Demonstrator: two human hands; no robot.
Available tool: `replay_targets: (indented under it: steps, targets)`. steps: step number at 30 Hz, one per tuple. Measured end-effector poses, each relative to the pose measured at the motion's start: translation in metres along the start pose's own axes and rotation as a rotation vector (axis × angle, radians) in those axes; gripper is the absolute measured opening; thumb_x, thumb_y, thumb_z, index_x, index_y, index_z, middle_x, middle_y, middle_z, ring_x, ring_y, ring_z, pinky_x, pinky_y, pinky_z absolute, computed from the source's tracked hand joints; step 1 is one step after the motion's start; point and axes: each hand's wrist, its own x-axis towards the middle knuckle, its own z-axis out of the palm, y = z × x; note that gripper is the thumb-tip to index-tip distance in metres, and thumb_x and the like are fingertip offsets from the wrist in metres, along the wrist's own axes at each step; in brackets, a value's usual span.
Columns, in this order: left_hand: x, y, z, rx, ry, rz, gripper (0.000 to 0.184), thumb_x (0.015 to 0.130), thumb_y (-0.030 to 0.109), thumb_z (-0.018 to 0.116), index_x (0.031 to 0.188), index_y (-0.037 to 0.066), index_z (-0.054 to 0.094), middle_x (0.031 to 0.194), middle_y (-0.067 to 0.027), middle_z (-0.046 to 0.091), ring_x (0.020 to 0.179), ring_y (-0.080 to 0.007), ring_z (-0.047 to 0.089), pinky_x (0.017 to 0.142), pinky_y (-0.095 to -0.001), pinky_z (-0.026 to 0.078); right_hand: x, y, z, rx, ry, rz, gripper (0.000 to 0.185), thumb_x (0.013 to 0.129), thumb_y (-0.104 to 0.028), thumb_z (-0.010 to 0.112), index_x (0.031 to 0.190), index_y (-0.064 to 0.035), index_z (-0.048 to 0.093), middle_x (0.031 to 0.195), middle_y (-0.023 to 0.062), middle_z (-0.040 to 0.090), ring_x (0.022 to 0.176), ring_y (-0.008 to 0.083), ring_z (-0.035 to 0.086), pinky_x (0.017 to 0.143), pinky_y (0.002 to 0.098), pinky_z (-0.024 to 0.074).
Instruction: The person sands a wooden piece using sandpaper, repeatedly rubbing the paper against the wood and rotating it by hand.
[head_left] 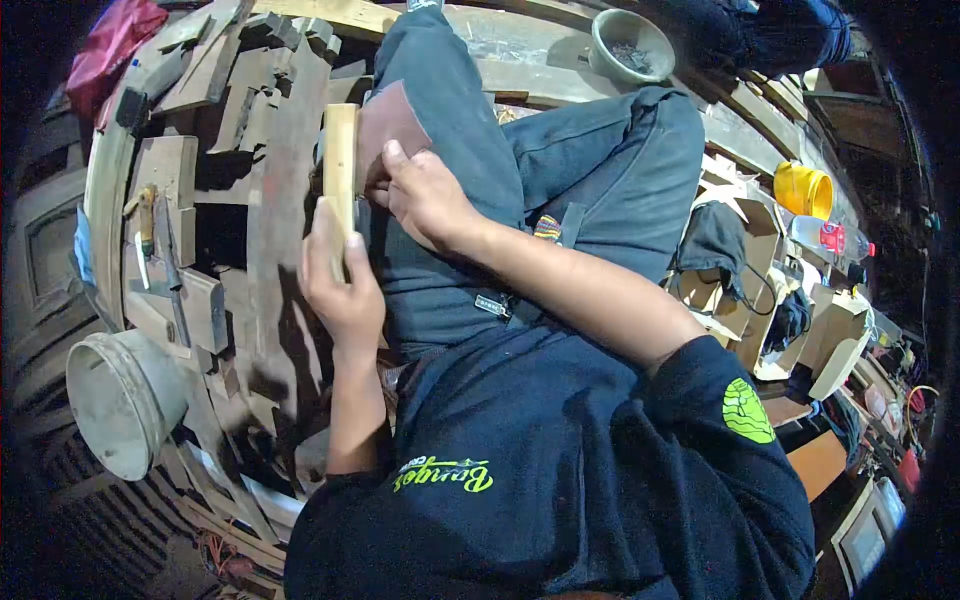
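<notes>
My left hand [342, 295] grips the lower end of a narrow, pale wooden block [341, 150], which stands upright in the view. My thumb lies on one side of it and my fingers on the other. Beside the block, a reddish-brown sheet of sandpaper [398, 118] lies over my trouser leg. My right hand [430, 195] is closed at the sheet's lower edge, thumb raised and fingers curled; its fingertips are partly hidden.
Wooden boards and offcuts [285, 190] lie to the left, with a wooden-handled tool [147, 220] among them. A whitish bucket [125, 400] stands lower left, a grey bucket [632, 48] at the top. On the right are a yellow container [803, 190], a plastic bottle [832, 237] and cardboard boxes [765, 235].
</notes>
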Motion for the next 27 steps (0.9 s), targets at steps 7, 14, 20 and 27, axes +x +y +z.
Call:
replay_targets:
  steps: [7, 14, 20, 27]
  targets:
    - [0.0, 0.006, 0.001, 0.053, 0.012, 0.141, 0.045, 0.088, 0.001, 0.06, 0.133, -0.005, 0.055, 0.115, -0.023, 0.063, 0.099, -0.0388, 0.061, 0.089, -0.0425, 0.049, -0.003, 0.001, -0.014, -0.067, -0.039, 0.07, 0.044, 0.106, -0.037, 0.043, 0.111, 0.003, 0.06, 0.11, 0.0132, 0.064, 0.108, 0.0193, 0.061, 0.095, 0.0368, 0.0485]
    - [-0.016, 0.008, -0.002, 0.023, -0.116, 0.141, 0.043, 0.095, 0.002, 0.056, 0.136, -0.008, 0.049, 0.136, -0.0226, 0.055, 0.122, -0.0335, 0.056, 0.104, -0.042, 0.042, -0.008, -0.008, -0.015, -0.35, 0.043, 0.068, 0.051, 0.105, -0.042, 0.042, 0.094, 0.0041, 0.062, 0.077, 0.0105, 0.065, 0.067, 0.016, 0.063, 0.071, 0.0314, 0.0523]
    - [-0.015, 0.011, -0.003, 0.011, -0.043, 0.191, 0.042, 0.089, 0.0, 0.06, 0.129, -0.01, 0.054, 0.12, -0.0246, 0.062, 0.102, -0.0399, 0.06, 0.091, -0.0442, 0.048, -0.016, -0.029, 0.009, -0.567, 0.192, 0.156, 0.072, 0.104, -0.051, 0.036, 0.055, -0.0032, 0.055, 0.041, 0.0039, 0.045, 0.033, 0.0148, 0.038, 0.055, 0.0299, 0.0492]
    - [-0.018, -0.002, 0.001, -0.073, 0.073, 0.155, 0.045, 0.088, 0.0, 0.059, 0.132, -0.008, 0.053, 0.114, -0.0238, 0.063, 0.096, -0.0371, 0.061, 0.087, -0.0422, 0.049, -0.011, -0.007, -0.01, -0.553, -0.025, 0.14, 0.061, 0.106, -0.047, 0.037, 0.073, -0.0012, 0.063, 0.063, 0.0054, 0.061, 0.06, 0.0117, 0.056, 0.077, 0.028, 0.0506]
